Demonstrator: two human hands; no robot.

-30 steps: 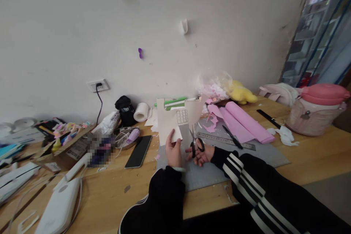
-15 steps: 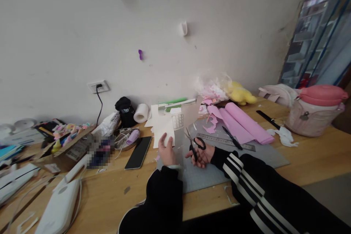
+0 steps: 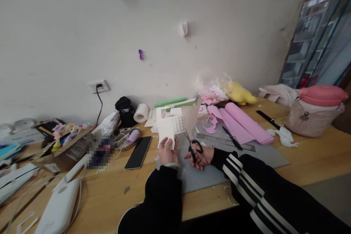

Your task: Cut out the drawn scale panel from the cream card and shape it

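Observation:
In my left hand point(image 3: 168, 153) is the lower edge of a piece of white card point(image 3: 165, 126), held upright over the mat. The card has notched cut edges and a drawn grid of small boxes on its right part. My right hand point(image 3: 201, 158) holds black-handled scissors point(image 3: 194, 149), fingers in the loops, palm turned up. Their blades point up and left, close to the card's lower right edge; whether they touch it I cannot tell. Beneath both hands lies a grey cutting mat point(image 3: 205, 179).
On the mat rest a metal ruler point(image 3: 225, 141), a black pen-like tool point(image 3: 231, 138) and a pink roll point(image 3: 248, 124). Left of my hands lies a phone point(image 3: 138, 152). Behind are a white roll point(image 3: 141, 113) and a yellow plush toy point(image 3: 240, 93). A pink bag point(image 3: 312, 113) stands at right.
The card has turned and shifted slightly to the right, its grid tilting lower. My left fingers have closed more around its bottom edge. The scissors have moved only a little.

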